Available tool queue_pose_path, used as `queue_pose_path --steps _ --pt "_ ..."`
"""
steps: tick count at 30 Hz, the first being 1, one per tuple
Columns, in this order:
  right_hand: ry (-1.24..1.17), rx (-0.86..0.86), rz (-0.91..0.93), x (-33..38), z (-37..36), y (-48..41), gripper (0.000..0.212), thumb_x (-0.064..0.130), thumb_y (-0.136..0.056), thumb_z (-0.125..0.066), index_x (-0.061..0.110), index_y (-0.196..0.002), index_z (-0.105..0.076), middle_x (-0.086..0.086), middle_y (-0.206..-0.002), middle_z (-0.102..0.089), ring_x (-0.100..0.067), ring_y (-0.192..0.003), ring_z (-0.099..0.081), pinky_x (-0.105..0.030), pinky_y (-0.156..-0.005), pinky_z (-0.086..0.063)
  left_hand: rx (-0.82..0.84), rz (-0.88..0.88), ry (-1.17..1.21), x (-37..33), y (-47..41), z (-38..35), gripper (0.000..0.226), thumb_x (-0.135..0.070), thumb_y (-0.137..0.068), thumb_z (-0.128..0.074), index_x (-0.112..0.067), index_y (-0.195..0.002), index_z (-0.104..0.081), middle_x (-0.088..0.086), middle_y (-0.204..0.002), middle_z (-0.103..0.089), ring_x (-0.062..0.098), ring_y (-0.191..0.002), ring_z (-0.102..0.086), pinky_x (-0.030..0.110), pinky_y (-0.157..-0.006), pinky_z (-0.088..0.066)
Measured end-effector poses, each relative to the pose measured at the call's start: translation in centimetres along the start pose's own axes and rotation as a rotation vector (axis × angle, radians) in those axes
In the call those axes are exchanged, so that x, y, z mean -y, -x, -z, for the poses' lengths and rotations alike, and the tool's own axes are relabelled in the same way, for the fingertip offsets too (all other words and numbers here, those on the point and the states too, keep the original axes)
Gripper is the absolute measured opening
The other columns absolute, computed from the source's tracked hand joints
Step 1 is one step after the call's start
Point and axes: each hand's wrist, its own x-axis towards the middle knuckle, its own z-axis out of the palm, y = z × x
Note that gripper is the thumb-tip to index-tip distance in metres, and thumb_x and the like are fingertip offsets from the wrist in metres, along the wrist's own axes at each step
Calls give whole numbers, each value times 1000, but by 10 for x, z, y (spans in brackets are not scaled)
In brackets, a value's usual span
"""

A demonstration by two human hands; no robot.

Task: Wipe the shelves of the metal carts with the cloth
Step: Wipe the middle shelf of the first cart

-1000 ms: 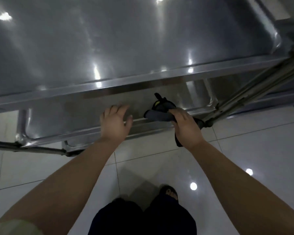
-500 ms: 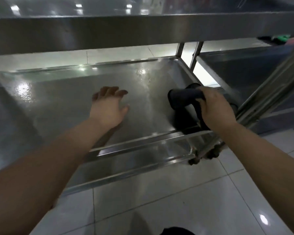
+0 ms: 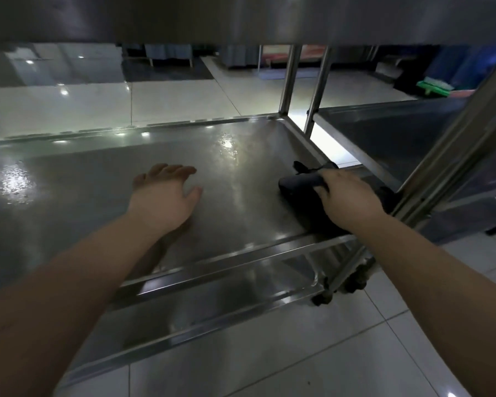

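Dark cloth gripped by right hand, partly hidden; left hand spread loose over steel shelf.

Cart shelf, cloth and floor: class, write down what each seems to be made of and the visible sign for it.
Cart shelf: metal, likely stainless steel, brushed yet glossy; it mirrors the ceiling lights and has folded rims.
Cloth: soft dark fabric, matte; it bunches in the grip of the right hand.
Floor: probably glazed ceramic tile, pale and shiny, with grout lines.
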Motion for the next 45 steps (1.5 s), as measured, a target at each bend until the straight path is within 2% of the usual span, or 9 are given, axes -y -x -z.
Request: queue_pose_path --steps 3,5,7,15,20,24,31,38,45 --pt "-141 262 -94 -5 0 -6 57 57 -96 -38 41 -149 -24 9 -159 -21 -28 -146 -13 -51 -115 -14 81 20 -20 3 4 -6 60 -60 -88 -28 -32 -139 -45 -4 -149 -42 24 -139 -34 47 -112 -28" --pt "-104 430 -105 -8 -3 -9 59 62 -97 -28 47 -150 -8 15 -161 1 -30 -147 12 -53 -115 7 135 29 -49 4 13 -12 54 -58 -94 -33 -34 -142 -39 -4 -153 -34 24 -143 -27 50 -114 -24" --pt "-18 450 -70 -7 -11 -6 60 62 -97 -22 47 -150 2 12 -161 10 -35 -145 19 -55 -115 12 159 30 -65 3 21 -17 55 -58 -94 -33 -35 -144 -34 -3 -157 -27 25 -145 -21 53 -114 -20" --pt "6 351 -89 3 -28 -9 51 56 -100 -13 52 -148 4 13 -161 12 -42 -144 15 -58 -114 9 194 40 -8 0 23 -27 55 -56 -96 -27 -37 -148 -24 -4 -160 -15 25 -148 -9 57 -116 -8" --pt "-7 179 63 -15 -20 -21 43 51 -99 -35 54 -141 -31 11 -152 -33 -36 -135 -27 -53 -112 -20 194 38 -6 2 24 -32 56 -57 -96 -26 -38 -148 -24 -4 -160 -15 26 -147 -13 55 -116 -8" --pt "84 206 60 -15 -26 -18 49 58 -98 -25 57 -146 -12 14 -161 -2 -38 -146 4 -55 -116 8 203 34 -30 0 25 -30 56 -56 -96 -25 -37 -149 -21 -4 -161 -13 26 -147 -13 53 -116 -9" --pt "-47 284 -97 41 -36 -17 51 56 -99 -17 50 -149 -6 13 -162 3 -47 -143 7 -60 -114 5 234 28 -62 -4 26 -31 71 -69 -87 -11 -36 -149 -18 -2 -161 -11 28 -147 -11 55 -116 -8" --pt "-69 301 77 174 -50 18 54 48 -101 -18 38 -152 -3 -1 -163 6 -52 -140 5 -65 -111 5 134 88 -36 2 26 -30 47 -30 -101 -31 -22 -147 -29 3 -158 -24 28 -146 -17 54 -116 -8" --pt "-9 248 -85 70 -41 -16 51 53 -100 -23 45 -149 -11 12 -162 -1 -43 -145 9 -63 -113 9 122 86 -66 -1 17 -24 50 -31 -101 -29 -19 -149 -25 4 -159 -19 26 -148 -8 50 -117 -4"
